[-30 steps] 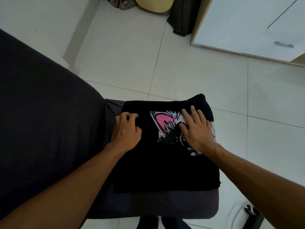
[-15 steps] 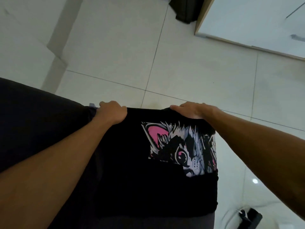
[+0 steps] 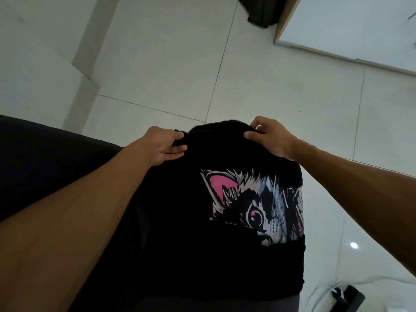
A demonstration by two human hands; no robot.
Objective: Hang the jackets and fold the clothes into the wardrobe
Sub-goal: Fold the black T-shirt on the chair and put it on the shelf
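**Status: one T-shirt folded, being picked up — stowing still to do**

Current state:
- Black T-shirt [image 3: 202, 233] with the cat print [image 3: 258, 208] is folded into a compact rectangle. It lies on a dark grey surface [image 3: 33, 165], bed or sofa, can't tell which, at the edge nearest the floor.
- Left hand [image 3: 164, 146] pinches the far-left corner of the fold, thumb on top, fingers tucked under the edge.
- Right hand [image 3: 269, 138] pinches the far-right corner the same way, thumb and fingers curled round the bunched fabric.
- Far edge is humped up between the two hands, so it looks like the fold is coming off the surface. Near edge looks like it is down.

Progress, my read:
- Folding on this shirt looks finished. Print partly covered by the lower fold, edges roughly square.
- Not in the wardrobe yet. White panel with a wood edge [image 3: 351, 30] at top right is probably the wardrobe; well apart from the shirt, across the tiled floor [image 3: 270, 91].
- Another dark garment [image 3: 263, 10] sits on the floor beside that panel. Likely still to handle; can't tell what it is.
- No jackets or hangers in view, so no way to judge the hanging half.

Risk: with only the two far corners held, the fold may sag open on the carry.
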